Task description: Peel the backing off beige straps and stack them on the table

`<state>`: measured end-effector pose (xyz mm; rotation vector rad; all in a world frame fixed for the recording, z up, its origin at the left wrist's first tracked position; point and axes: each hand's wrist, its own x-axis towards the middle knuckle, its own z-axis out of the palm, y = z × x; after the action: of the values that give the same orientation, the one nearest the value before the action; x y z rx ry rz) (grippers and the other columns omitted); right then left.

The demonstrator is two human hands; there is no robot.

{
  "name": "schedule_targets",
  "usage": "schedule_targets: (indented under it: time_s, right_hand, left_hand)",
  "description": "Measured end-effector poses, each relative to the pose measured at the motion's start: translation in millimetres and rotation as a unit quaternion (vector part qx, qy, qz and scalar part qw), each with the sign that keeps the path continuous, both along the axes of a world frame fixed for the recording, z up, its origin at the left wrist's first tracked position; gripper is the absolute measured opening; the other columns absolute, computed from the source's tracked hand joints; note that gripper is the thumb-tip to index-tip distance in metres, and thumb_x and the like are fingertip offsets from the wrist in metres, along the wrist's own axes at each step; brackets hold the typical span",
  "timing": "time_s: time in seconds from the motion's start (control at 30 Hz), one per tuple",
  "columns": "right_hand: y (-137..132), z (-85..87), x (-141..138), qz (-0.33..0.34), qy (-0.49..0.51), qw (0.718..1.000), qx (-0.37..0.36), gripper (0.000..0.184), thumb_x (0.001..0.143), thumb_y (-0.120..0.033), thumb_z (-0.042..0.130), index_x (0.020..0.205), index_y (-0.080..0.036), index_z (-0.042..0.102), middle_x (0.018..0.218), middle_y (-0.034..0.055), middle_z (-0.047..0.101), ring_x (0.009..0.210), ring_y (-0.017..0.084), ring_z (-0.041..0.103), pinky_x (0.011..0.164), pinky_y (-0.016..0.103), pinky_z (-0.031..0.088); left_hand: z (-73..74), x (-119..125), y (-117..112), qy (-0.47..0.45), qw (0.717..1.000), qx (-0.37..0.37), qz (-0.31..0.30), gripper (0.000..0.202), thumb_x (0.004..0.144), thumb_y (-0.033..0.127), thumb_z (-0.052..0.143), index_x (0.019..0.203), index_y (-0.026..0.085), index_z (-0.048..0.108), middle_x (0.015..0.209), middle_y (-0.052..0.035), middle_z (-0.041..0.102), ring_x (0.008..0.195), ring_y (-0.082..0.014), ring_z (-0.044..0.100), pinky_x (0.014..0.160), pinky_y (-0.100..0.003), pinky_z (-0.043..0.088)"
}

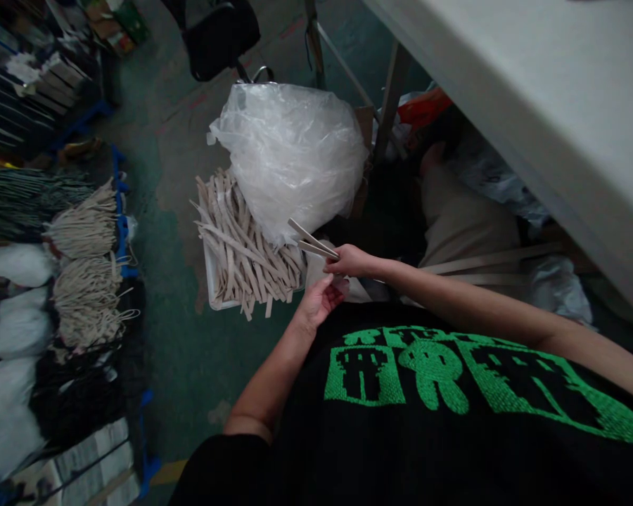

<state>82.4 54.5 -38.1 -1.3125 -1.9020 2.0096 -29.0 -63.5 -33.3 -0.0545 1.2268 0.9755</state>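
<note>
My right hand [351, 261] is closed around a few flat beige strips [311, 239], whose ends stick out to the left past the fingers. Just below it, my left hand [321, 302] has its fingers curled and its thumb raised near the strips. What lies between those fingers is too dim to make out. Pale material [316, 270] shows beside both hands. To their left, a white tray [209, 274] is heaped with many similar beige strips [243, 246]. A large clear plastic bag [300, 151] rests against the heap.
A white tabletop [548, 84] juts in at upper right, with a metal leg [393, 98] under it. A black chair [221, 42] stands at the back. Along the left, bundles of beige cord [87, 295] and white bags [18, 323] lie by blue pallet edges [120, 211].
</note>
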Motion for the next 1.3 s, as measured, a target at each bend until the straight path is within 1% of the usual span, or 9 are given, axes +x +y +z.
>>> schedule_targets:
  time_s: [0.13, 0.23, 0.37, 0.47, 0.57, 0.67, 0.83, 1.1, 1.3]
  right_hand:
    - [5, 6.1, 9, 0.008, -0.01, 0.999, 0.052, 0.018, 0.074, -0.023, 0.072, 0.064, -0.018, 0.058, 0.054, -0.0052, 0.052, 0.054, 0.012, 0.048, 0.053, 0.022, 0.033]
    - [8, 15.7, 20, 0.002, -0.006, 0.996, 0.092, 0.024, 0.084, -0.033, 0.067, 0.067, -0.018, 0.06, 0.06, -0.0026, 0.055, 0.06, 0.014, 0.05, 0.057, 0.024, 0.035]
    - [4, 28.8, 53, -0.009, 0.019, 0.993, 0.115, 0.036, 0.097, -0.047, 0.05, 0.08, -0.018, 0.061, 0.079, 0.0035, 0.065, 0.067, 0.015, 0.054, 0.065, 0.024, 0.04]
    - [-10, 35.3, 90, -0.009, 0.034, 0.997, 0.072, 0.046, 0.097, -0.057, 0.041, 0.09, -0.017, 0.061, 0.083, 0.0049, 0.067, 0.054, 0.012, 0.051, 0.054, 0.025, 0.039]
    - [-30, 41.0, 124, -0.025, 0.037, 0.999, 0.011, 0.054, 0.091, -0.067, 0.043, 0.09, -0.017, 0.061, 0.083, 0.0057, 0.067, 0.05, 0.011, 0.05, 0.049, 0.025, 0.04]
    - [-52, 46.6, 146, -0.057, 0.026, 0.997, -0.042, 0.058, 0.084, -0.074, 0.05, 0.087, -0.017, 0.06, 0.075, 0.0053, 0.066, 0.053, 0.013, 0.054, 0.049, 0.025, 0.042]
    - [-70, 50.9, 149, -0.088, 0.01, 0.995, -0.053, 0.05, 0.083, -0.07, 0.056, 0.084, -0.02, 0.057, 0.063, 0.0018, 0.063, 0.049, 0.013, 0.056, 0.045, 0.024, 0.04]
    - [-62, 45.5, 137, -0.065, 0.022, 0.997, -0.018, 0.035, 0.094, -0.052, 0.05, 0.082, -0.019, 0.056, 0.066, 0.0025, 0.066, 0.052, 0.013, 0.059, 0.046, 0.023, 0.042]
    - [-60, 45.1, 133, -0.036, -0.013, 0.999, 0.016, 0.027, 0.099, -0.039, 0.045, 0.084, -0.02, 0.056, 0.069, 0.0018, 0.068, 0.051, 0.014, 0.06, 0.048, 0.024, 0.042]
  left_hand:
    - [-3.4, -7, 13, -0.002, 0.998, -0.006, -0.067, 0.01, 0.088, 0.021, 0.066, 0.087, 0.012, 0.069, 0.08, -0.0085, 0.074, 0.069, -0.0159, 0.07, 0.07, -0.027, 0.052]
    - [-3.8, -4, 18, 0.014, 0.997, -0.002, -0.07, 0.007, 0.083, 0.019, 0.072, 0.082, 0.012, 0.068, 0.077, -0.0064, 0.073, 0.067, -0.0152, 0.069, 0.07, -0.027, 0.052]
    - [-3.4, 8, 21, 0.021, 1.0, -0.002, 0.003, 0.015, 0.078, 0.021, 0.078, 0.078, 0.015, 0.064, 0.068, 0.0, 0.069, 0.06, -0.0108, 0.064, 0.063, -0.023, 0.049]
    - [-2.8, 19, 27, 0.007, 0.998, 0.018, 0.057, 0.023, 0.072, 0.023, 0.083, 0.076, 0.015, 0.062, 0.066, 0.0017, 0.067, 0.06, -0.0102, 0.063, 0.061, -0.022, 0.048]
    - [-0.1, 27, 37, -0.007, 0.994, 0.027, 0.107, 0.026, 0.07, 0.023, 0.085, 0.073, 0.016, 0.06, 0.063, 0.0032, 0.064, 0.058, -0.0096, 0.062, 0.061, -0.022, 0.048]
    - [6.0, 32, 49, -0.012, 0.988, 0.013, 0.155, 0.021, 0.077, 0.023, 0.08, 0.073, 0.016, 0.061, 0.065, 0.003, 0.064, 0.058, -0.008, 0.061, 0.062, -0.021, 0.048]
    - [17.7, 41, 60, -0.022, 0.986, 0.019, 0.163, 0.008, 0.089, 0.02, 0.066, 0.084, 0.014, 0.066, 0.082, -0.0023, 0.071, 0.07, -0.0093, 0.066, 0.067, -0.022, 0.05]
    - [17.1, 51, 60, -0.007, 0.988, 0.027, 0.155, 0.028, 0.084, 0.029, 0.074, 0.067, 0.016, 0.056, 0.06, 0.006, 0.055, 0.05, -0.0034, 0.051, 0.054, -0.017, 0.041]
    - [18.2, 54, 63, 0.011, 0.983, 0.018, 0.18, 0.024, 0.084, 0.027, 0.074, 0.07, 0.017, 0.058, 0.065, 0.0048, 0.06, 0.056, -0.0048, 0.056, 0.059, -0.018, 0.043]
